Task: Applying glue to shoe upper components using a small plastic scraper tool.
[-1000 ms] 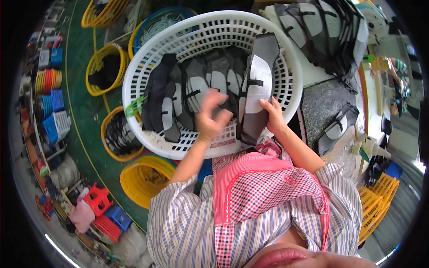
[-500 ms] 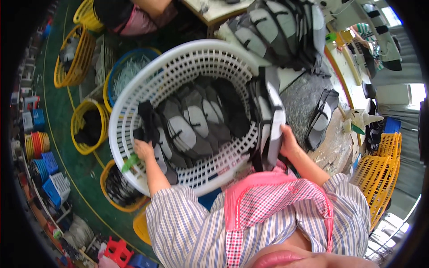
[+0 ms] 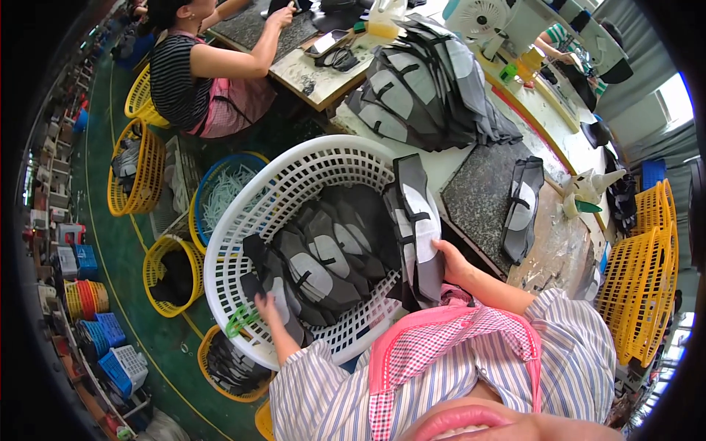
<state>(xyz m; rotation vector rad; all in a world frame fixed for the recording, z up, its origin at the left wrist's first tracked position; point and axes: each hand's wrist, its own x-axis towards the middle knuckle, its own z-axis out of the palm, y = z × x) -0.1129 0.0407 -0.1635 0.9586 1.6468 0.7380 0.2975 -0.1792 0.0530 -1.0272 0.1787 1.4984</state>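
Note:
A large white plastic basket (image 3: 237, 220) sits in front of me, holding rows of black and grey fabric pieces (image 3: 316, 275) with pale patches and short dark straps. My right hand (image 3: 450, 262) grips a thick upright bundle of similar fabric pieces (image 3: 421, 231) at the basket's right rim, thumb on its pale face. At the basket's near left, my left hand (image 3: 270, 307) closes on the dark end of pieces leaning along the inner wall. Beside it is a green looped item (image 3: 241, 321), perhaps scissor handles; its other end is hidden.
A tall pile of fabric pieces (image 3: 419, 88) covers the table beyond the basket. A smaller stack (image 3: 523, 209) lies on the right-hand worktop (image 3: 478, 191), near a glue bottle (image 3: 585, 192). Yellow baskets (image 3: 173, 275) stand on the left floor. A co-worker (image 3: 198, 73) sits far left.
The view has tilted up, so the basket and both hands appear lower and the co-worker shows more fully. The bundle stays in my right hand at the rim.

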